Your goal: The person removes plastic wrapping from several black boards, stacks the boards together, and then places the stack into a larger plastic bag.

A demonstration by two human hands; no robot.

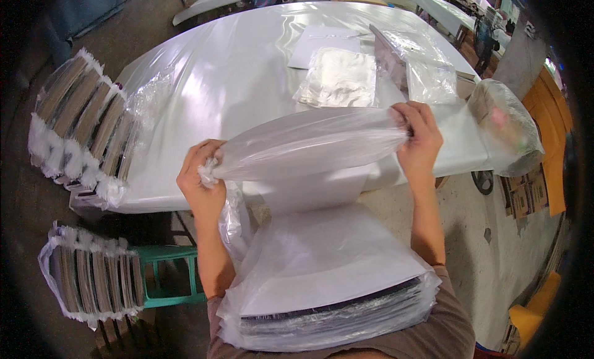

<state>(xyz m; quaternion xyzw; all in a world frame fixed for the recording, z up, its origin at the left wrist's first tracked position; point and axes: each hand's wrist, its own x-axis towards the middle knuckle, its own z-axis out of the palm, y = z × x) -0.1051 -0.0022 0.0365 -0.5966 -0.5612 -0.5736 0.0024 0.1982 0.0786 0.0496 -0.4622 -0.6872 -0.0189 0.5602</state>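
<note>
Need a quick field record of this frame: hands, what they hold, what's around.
left hand: left hand grips the bunched end of a clear plastic bag
right hand: right hand grips the bag's other end
bag state: stretched between both hands, above the lap
lap: stack of flat white sheets in clear plastic wrap
table: white glossy table with a pile of clear bags
left side: bagged bundles of flat items, stood on edge

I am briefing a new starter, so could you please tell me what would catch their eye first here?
First, the clear plastic bag stretched mid-frame between the left hand and right hand, each gripping one bunched end. Below it, a bagged stack of flat sheets rests on the person's lap. At left, bagged bundles crowd the white table edge.
</note>
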